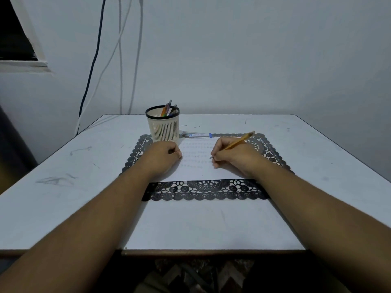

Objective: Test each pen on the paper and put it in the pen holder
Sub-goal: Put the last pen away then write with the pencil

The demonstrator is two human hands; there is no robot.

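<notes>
Pens: one yellow pen [239, 141] pinched in your right hand [232, 157], tip on the paper [196, 166] between your hands; one clear blue-capped pen [197, 135] lying just beyond your hands; about three upright in the pen holder [163, 129], count unclear. Your left hand [163, 156] is a loose fist resting on the paper's left edge, holding nothing visible, holder just past it. Black lace mat [203, 190] under the paper. Bare bench [63, 166] outside both forearms.

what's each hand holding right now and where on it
The right hand pinches the yellow pen low on its barrel, near the tip. The left hand rests curled on the paper, apparently holding nothing.
</notes>
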